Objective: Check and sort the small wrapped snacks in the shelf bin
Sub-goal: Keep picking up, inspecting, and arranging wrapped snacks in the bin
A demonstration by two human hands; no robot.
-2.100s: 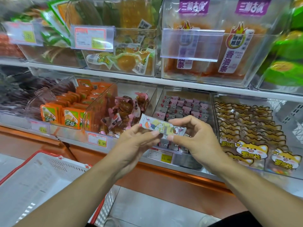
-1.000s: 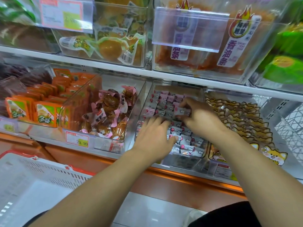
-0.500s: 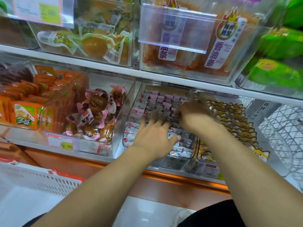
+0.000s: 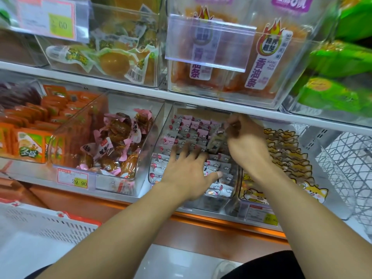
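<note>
The small wrapped snacks [image 4: 193,127] stand in tight rows inside the clear shelf bin [image 4: 159,137] on the lower shelf, their long axes running up out of the rows. One tilted packet [image 4: 216,137] leans out of line just left of the right hand [image 4: 244,143], whose grip looks curled near it, though blur hides whether it pinches the wrapper. The left hand [image 4: 189,170] lies flat with straight fingers pressing the front rows, farther from that packet. The right hand is nearer, so straightening it likely falls there.
</note>
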